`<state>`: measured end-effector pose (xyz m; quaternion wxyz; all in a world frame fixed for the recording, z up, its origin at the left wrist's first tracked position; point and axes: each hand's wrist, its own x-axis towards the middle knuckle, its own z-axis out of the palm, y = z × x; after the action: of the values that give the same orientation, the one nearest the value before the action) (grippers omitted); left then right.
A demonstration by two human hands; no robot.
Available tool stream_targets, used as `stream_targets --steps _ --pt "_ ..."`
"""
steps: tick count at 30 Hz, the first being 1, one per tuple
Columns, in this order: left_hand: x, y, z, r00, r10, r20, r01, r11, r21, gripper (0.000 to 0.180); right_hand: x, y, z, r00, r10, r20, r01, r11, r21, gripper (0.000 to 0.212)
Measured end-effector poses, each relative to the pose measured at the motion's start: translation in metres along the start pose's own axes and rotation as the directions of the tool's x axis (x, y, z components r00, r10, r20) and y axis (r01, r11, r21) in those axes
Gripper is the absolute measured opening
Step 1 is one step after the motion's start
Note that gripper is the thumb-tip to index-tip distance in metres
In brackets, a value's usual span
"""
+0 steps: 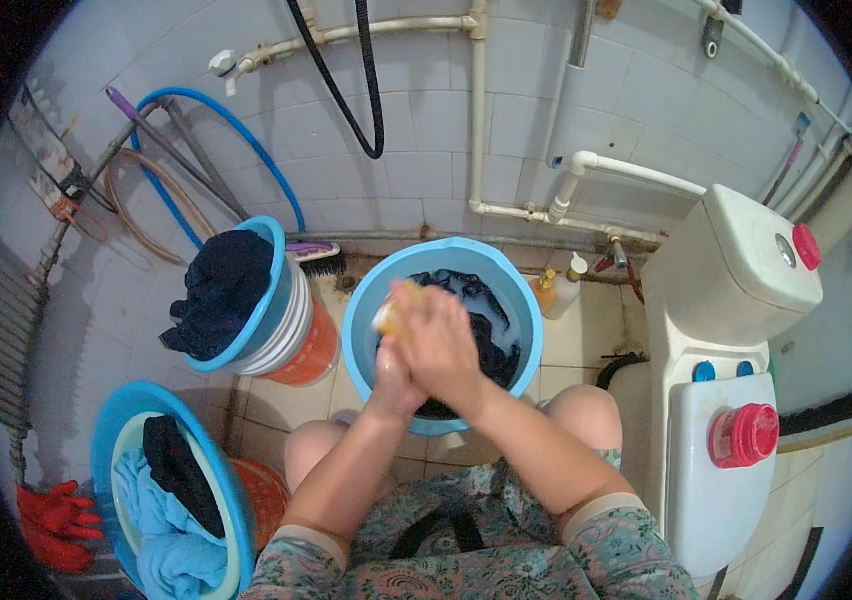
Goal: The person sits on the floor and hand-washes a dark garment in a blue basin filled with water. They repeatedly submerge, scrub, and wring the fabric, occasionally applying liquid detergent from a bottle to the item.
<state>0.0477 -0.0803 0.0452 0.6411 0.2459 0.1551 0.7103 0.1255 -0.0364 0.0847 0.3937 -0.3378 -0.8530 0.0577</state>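
Over a light blue basin (354, 345) on the floor, my two hands are pressed together and blurred by motion. My right hand (441, 338) lies across the top. Below and to its left is my left hand (396, 378), its fingers partly hidden behind the right. Between them a small yellow-and-white thing (386, 316) shows at the far left side; it is too smeared to tell its kind. Dark wet cloth (494, 345) lies below in the basin, in cloudy water.
Left of the basin, dark clothes (224, 290) fill a tub on stacked buckets (308, 345). Nearer, another blue tub (106, 470) holds light blue and black cloth. Pump bottles (566, 290) stand behind right. A toilet (721, 510) with a red jar (744, 436) is at right.
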Motion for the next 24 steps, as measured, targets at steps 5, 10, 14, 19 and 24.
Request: stream_targets --steps 5,10,14,19,24 --pt "0.003 0.0 0.024 0.961 -0.196 -0.197 0.18 0.979 -0.094 0.051 0.014 0.037 0.002 0.961 0.273 -0.037 -0.272 0.962 0.037 0.054" --pt "0.004 0.0 -0.011 0.922 0.276 0.273 -0.319 0.939 0.128 0.057 -0.017 -0.009 0.007 0.991 -0.128 -0.048 0.125 0.99 -0.06 0.053" --pt "0.007 0.009 0.017 0.98 -0.101 -0.173 0.086 0.992 -0.092 0.042 0.001 0.018 0.003 0.996 0.087 0.015 -0.083 0.985 -0.149 0.063" --pt "0.001 0.002 0.011 0.952 -0.196 -0.234 0.152 0.969 -0.196 0.042 -0.007 0.034 0.012 0.969 0.246 0.026 -0.244 0.967 -0.065 0.067" --pt "0.002 0.008 0.007 0.96 -0.085 -0.265 0.06 0.993 -0.098 0.042 -0.014 0.016 0.007 0.995 0.096 0.016 -0.095 0.995 -0.01 0.069"
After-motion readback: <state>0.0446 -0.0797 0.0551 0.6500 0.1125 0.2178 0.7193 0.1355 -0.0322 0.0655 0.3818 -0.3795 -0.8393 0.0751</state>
